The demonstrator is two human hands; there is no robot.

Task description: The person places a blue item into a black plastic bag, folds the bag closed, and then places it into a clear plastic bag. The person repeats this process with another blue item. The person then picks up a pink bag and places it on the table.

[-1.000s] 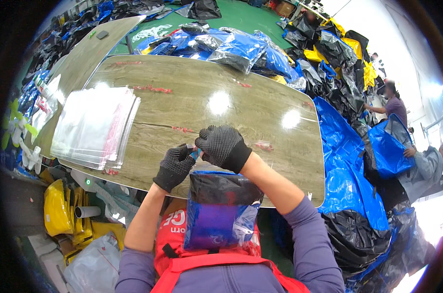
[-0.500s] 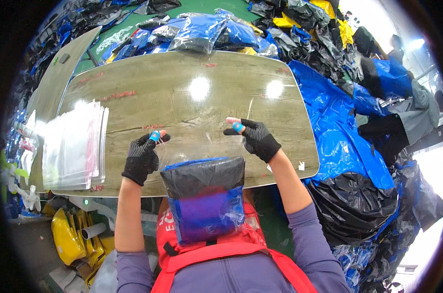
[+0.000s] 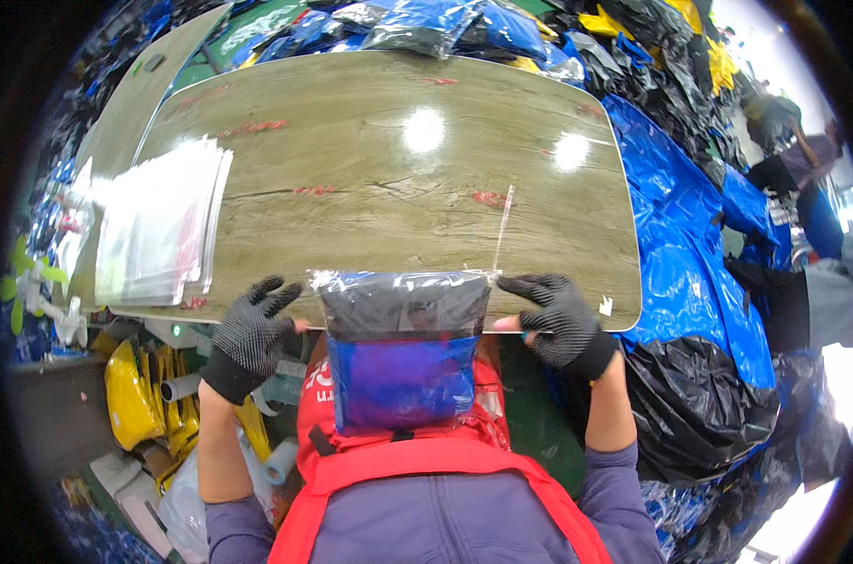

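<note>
A clear plastic bag (image 3: pixel 403 376) with a folded black and blue item inside rests upright on my lap, against the table's near edge. Its top edge runs level between my hands. My left hand (image 3: pixel 254 338), in a black dotted glove, is open beside the bag's top left corner, fingers stretched toward it and thumb apart. On the other side, my right hand (image 3: pixel 563 324), gloved alike, is open with its fingertips at the top right corner; whether they touch the plastic I cannot tell. A narrow whitish strip (image 3: pixel 504 226) extends from near that corner over the table.
The wood-grain table (image 3: pixel 370 141) spans the front. A stack of clear plastic bags (image 3: pixel 158 230) lies on its left. Blue and black sheeting (image 3: pixel 689 244) is heaped at the right, with bagged packages (image 3: pixel 426 26) behind. Yellow pieces (image 3: pixel 135 399) stand low on the left.
Both hands have come back from above the table to beside the bag's top corners, and their pinched fingers have spread. The raised clear flap no longer stands up between them.
</note>
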